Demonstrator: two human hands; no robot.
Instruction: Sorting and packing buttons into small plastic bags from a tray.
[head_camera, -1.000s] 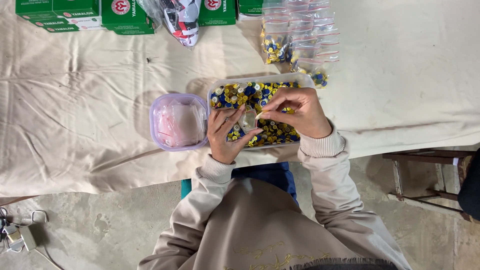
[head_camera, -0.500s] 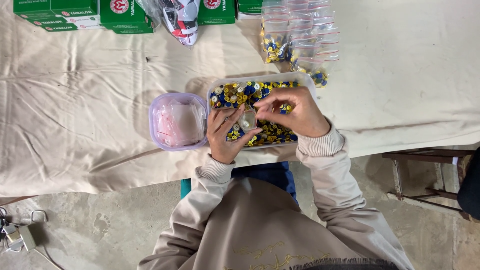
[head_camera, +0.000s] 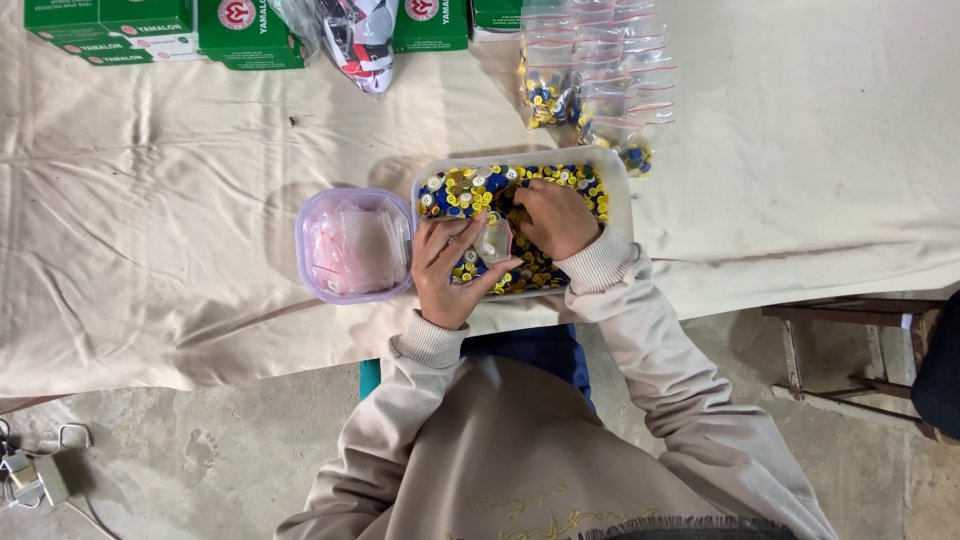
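The left hand (head_camera: 450, 272) is pinching a small clear bag (head_camera: 494, 241) over the button tub (head_camera: 618, 192) — fingers closed on it. The right hand (head_camera: 556, 217) is digging in the tub — fingers curled among buttons (head_camera: 470, 190).

A small clear bag (head_camera: 495, 240) sits upright between the thumb and fingers of the left hand (head_camera: 447, 270), its mouth turned toward the right hand (head_camera: 556, 217) — it looks nearly empty, though the plastic is hard to read. Under both lies a clear rectangular tub (head_camera: 618, 190) on the counter, heaped with small round buttons (head_camera: 470, 192) — blue, yellow and white — into which the right hand's fingers dig.
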